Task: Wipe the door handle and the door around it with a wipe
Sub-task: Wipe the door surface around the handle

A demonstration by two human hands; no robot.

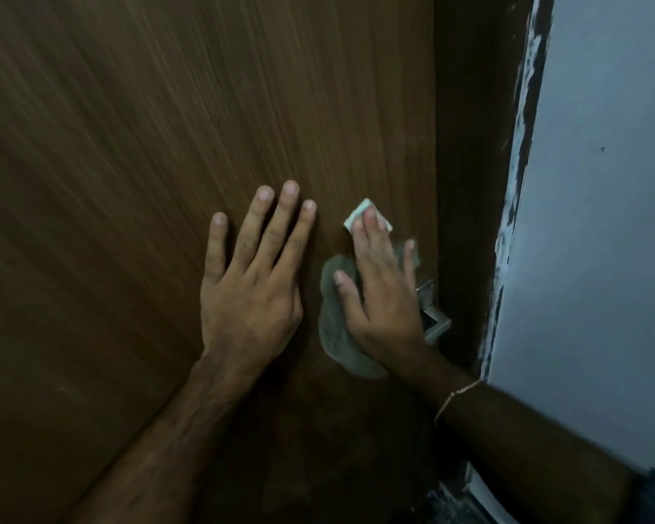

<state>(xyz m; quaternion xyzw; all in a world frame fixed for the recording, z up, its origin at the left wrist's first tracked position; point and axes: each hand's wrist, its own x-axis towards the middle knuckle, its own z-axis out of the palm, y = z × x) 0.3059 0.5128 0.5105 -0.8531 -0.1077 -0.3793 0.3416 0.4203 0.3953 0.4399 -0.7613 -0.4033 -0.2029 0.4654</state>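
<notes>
A brown wood-grain door [205, 126] fills most of the view. My left hand [252, 281] lies flat on it with fingers spread and straight. Right beside it, my right hand [382, 296] presses a grey wipe [333, 327] flat against the door with straight fingers; a white tag [356, 215] of the wipe sticks out under the fingertips. The metal door handle [433, 315] shows just right of my right hand, partly hidden behind it.
A dark brown door frame [469, 183] runs down the right of the door. Beyond it stands a pale blue-grey wall [602, 221] with chipped paint along its edge. A thin bracelet [456, 395] circles my right wrist.
</notes>
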